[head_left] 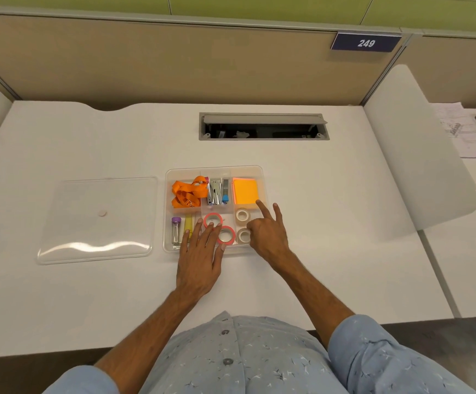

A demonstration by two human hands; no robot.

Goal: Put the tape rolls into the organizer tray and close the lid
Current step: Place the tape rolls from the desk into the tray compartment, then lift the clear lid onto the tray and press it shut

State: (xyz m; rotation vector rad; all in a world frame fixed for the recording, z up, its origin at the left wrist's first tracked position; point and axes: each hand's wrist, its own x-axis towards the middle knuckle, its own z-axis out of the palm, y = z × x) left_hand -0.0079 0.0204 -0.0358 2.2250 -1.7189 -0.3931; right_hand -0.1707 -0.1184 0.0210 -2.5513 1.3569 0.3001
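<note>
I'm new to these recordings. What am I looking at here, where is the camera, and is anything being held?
There is no machine: a person works with bare hands, filmed by a camera on their head looking down at a white desk. A clear organizer tray holds an orange lanyard, staplers, orange sticky notes, two pink tape rolls and two white tape rolls. The left hand rests flat over the pink rolls; the right hand is by the white ones, holding nothing visible. The clear lid lies left of the tray.
</note>
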